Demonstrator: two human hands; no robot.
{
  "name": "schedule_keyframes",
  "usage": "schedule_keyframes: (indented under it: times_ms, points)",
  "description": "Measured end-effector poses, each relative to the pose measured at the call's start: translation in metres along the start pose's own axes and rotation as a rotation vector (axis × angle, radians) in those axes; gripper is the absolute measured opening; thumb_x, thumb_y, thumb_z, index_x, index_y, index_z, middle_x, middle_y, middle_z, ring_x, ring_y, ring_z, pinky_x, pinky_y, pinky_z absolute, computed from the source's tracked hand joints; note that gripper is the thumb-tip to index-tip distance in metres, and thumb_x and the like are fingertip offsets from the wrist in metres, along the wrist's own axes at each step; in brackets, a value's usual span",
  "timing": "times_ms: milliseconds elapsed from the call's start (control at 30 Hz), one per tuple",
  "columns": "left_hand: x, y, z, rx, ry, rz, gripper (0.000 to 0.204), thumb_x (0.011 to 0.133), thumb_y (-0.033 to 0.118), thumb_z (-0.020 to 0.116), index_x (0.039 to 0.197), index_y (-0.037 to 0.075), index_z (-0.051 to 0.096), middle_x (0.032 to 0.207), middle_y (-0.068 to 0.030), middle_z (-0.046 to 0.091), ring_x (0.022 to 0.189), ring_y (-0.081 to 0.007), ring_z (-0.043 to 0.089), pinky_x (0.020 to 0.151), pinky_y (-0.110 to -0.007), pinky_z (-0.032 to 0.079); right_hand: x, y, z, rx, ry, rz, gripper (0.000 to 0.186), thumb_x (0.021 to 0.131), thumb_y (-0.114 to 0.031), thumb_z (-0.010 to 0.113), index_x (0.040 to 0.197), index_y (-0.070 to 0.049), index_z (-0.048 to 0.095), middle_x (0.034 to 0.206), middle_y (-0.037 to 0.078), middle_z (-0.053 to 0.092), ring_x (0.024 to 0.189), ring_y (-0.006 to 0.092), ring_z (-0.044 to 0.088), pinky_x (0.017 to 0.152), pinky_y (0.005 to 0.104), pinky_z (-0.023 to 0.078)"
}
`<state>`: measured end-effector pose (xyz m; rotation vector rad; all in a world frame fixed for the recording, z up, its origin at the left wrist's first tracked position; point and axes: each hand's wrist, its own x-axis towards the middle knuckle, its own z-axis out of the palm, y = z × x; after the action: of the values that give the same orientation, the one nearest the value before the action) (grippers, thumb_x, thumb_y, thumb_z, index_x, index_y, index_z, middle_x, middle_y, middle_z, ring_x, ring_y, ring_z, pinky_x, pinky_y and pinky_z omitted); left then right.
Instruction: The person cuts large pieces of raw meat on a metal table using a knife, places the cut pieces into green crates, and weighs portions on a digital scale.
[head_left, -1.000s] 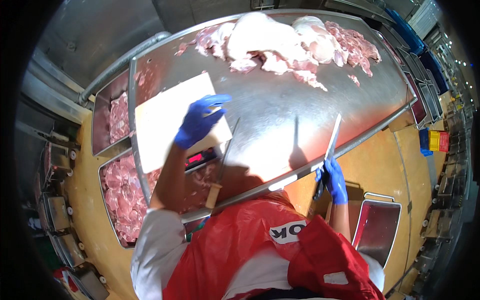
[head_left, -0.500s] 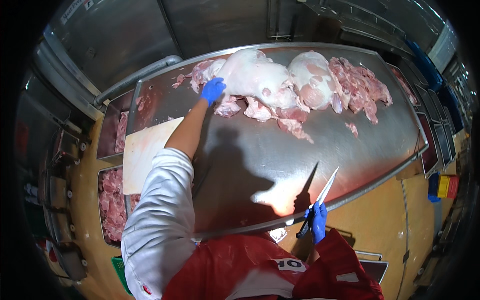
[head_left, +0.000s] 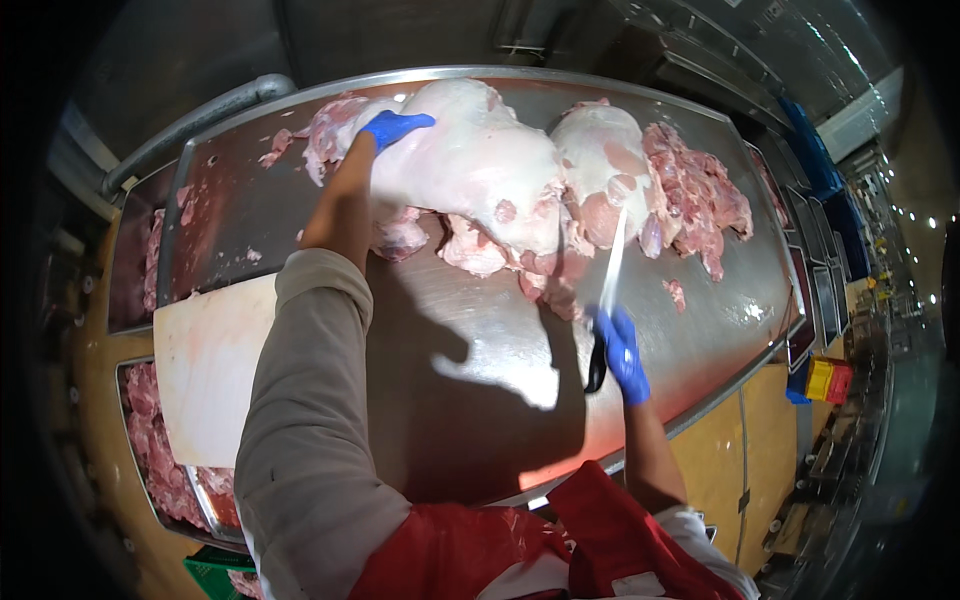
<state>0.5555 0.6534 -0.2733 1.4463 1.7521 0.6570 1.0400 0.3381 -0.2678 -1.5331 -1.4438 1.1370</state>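
Observation:
My left hand (head_left: 392, 128), in a blue glove, reaches far across the steel table (head_left: 480, 400) and grips the left end of a large pale slab of raw meat (head_left: 470, 160). My right hand (head_left: 622, 352), also in a blue glove, is shut on a knife (head_left: 606, 300) with a black handle. Its long blade points away from me toward a second pale meat piece (head_left: 600, 170). Whether the blade tip touches the meat I cannot tell.
A white cutting board (head_left: 210, 360) lies at the table's left edge. Pink meat trimmings (head_left: 700, 190) are heaped at the far right. Bins of cut meat (head_left: 150, 460) sit left of the table. Stacked crates (head_left: 830, 380) stand at the right.
My left hand left the cutting board and stretched out to the large meat slab. My right hand came up from the table's near edge with the knife, toward the meat.

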Motion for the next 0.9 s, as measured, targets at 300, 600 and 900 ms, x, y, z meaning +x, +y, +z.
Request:
schedule_keyframes:
  times_ms: [300,600,900]
  points:
    - [-0.099,-0.103,0.072,-0.269,0.026,0.618,0.027,0.095,0.006,0.051,0.117,0.005,0.066,0.114,-0.0117,0.068,0.109,-0.0243,0.064,0.097,-0.036,0.049,0.203,-0.053,0.092,0.114,-0.366,-0.073,0.023,0.102,-0.027,0.056,0.104,-0.005,0.063,0.088,-0.005,0.058,0.080,0.0048,0.049,0.072,0.0222,0.043]
    - [-0.309,0.015,0.155,-1.026,-0.062,0.203,0.039,0.082,0.009,0.070,0.119,0.000,0.062,0.100,-0.0051,0.067,0.094,-0.0167,0.064,0.087,-0.032,0.052,0.143,-0.010,0.018,0.194,-0.528,-0.003,0.037,0.102,-0.028,0.057,0.128,-0.002,0.058,0.109,0.001,0.064,0.097,0.0108,0.057,0.090,0.0278,0.048]
    - [-0.389,0.140,0.170,-0.361,0.119,0.327,0.037,0.081,0.014,0.073,0.115,0.004,0.063,0.099,-0.0097,0.067,0.091,-0.0229,0.065,0.081,-0.034,0.053,0.010,0.065,-0.006,1.043,-0.471,0.219,0.023,0.102,-0.026,0.056,0.106,-0.005,0.064,0.090,0.001,0.064,0.079,0.0101,0.058,0.072,0.0243,0.048]
